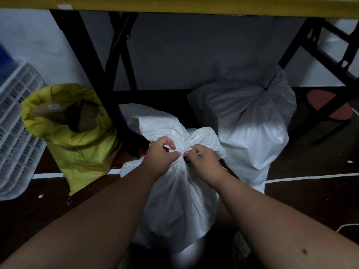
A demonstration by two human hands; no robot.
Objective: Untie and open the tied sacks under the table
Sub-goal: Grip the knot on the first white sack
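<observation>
A white woven sack [178, 200] stands on the floor right in front of me, its neck gathered and tied, with the loose top flaring above the knot. My left hand [162, 154] pinches the tie at the neck from the left. My right hand [202, 159] pinches the same knot from the right. A second white sack [250, 121] stands tied behind and to the right, under the table. A yellow sack [77, 136] at the left stands open, with brown packages showing inside.
The yellow table edge [194, 5] runs across the top, with black folding legs [93, 61] left and right. A white plastic crate [17, 121] stands at far left. A red-topped stool [328, 105] sits at right. White cord [310, 177] lies on the dark floor.
</observation>
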